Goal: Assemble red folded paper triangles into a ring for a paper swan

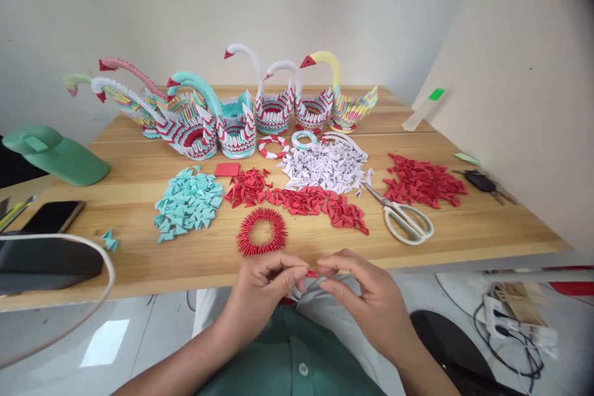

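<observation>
My left hand [273, 281] pinches a small red folded paper piece [312, 274] just past the table's front edge, above my lap. On the other side of that piece, my right hand [357, 288] has its thumb and fingertips close to it, apart from each other; whether they touch it is unclear. Just beyond my left hand lies a spiky red paper ring [262, 231]. Behind it are piles of folded triangles: turquoise [189, 203], red [301, 199] and white [325, 166]. Another red pile [423, 180] is at the right.
Several paper swans [239, 133] stand at the back. Scissors [408, 221] and keys [480, 181] lie right. Two small rings [273, 147] sit mid-table. A green bottle [60, 154], a phone [53, 217] and a black box [51, 263] with a white cable are left.
</observation>
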The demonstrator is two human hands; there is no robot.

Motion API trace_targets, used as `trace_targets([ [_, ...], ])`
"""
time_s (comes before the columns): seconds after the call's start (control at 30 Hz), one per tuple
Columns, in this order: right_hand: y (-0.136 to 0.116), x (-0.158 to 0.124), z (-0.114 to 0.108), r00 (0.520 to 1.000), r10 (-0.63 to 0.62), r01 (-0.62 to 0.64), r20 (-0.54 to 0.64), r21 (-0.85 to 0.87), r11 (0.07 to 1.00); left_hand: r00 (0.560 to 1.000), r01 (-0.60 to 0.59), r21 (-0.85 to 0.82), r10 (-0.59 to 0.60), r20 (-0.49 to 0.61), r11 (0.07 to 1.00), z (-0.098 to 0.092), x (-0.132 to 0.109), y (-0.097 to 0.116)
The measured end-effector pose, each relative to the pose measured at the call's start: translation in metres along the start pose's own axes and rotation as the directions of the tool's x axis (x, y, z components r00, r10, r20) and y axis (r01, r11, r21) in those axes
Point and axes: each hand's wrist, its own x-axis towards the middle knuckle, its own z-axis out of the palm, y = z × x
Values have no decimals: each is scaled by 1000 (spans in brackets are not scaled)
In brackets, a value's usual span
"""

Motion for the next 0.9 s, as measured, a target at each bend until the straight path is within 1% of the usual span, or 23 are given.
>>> trace_targets([
  [0.1, 0, 1, 2, 999, 42, -43, 32, 37, 998, 998, -70, 46, 69, 7, 996, 3, 0, -4],
  [0.17, 2, 1, 4, 997, 71, -73, 38, 56, 996, 986, -165, 140, 163, 20, 976, 2, 1, -8],
  [0.2, 4, 1, 4, 995, 87, -89, 41, 64, 994, 974, -228, 204, 225, 34, 952, 1, 2, -10],
  [0.27, 7, 1, 5, 992, 116, -120, 55, 75, 990, 935, -352, 333, 344, 83, 875, -2, 4, -12],
  [0.33, 10, 1, 5, 988, 138, -144, 70, 88, 986, 891, -449, 419, 430, 144, 789, -5, 6, -13],
  [0.47, 14, 1, 6, 978, 192, -203, 87, 148, 968, 792, -592, 529, 559, 245, 608, -9, 8, -12],
  [0.53, 16, 0, 6, 971, 220, -233, 95, 163, 959, 756, -632, 554, 586, 291, 542, -10, 7, -10],
  [0.6, 16, -1, 7, 966, 242, -253, 88, 162, 954, 748, -645, 544, 589, 306, 537, -10, 7, -8],
  [0.7, 16, 0, 7, 972, 214, -226, 95, 148, 963, 762, -633, 513, 586, 277, 580, -9, 9, -7],
  [0.8, 15, 3, 9, 986, 108, -123, 126, 121, 985, 775, -614, 523, 577, 258, 591, -11, 9, -9],
  [0.9, 15, 6, 13, 991, 0, -8, 136, 55, 998, 771, -612, 575, 572, 280, 543, -15, 8, -12],
])
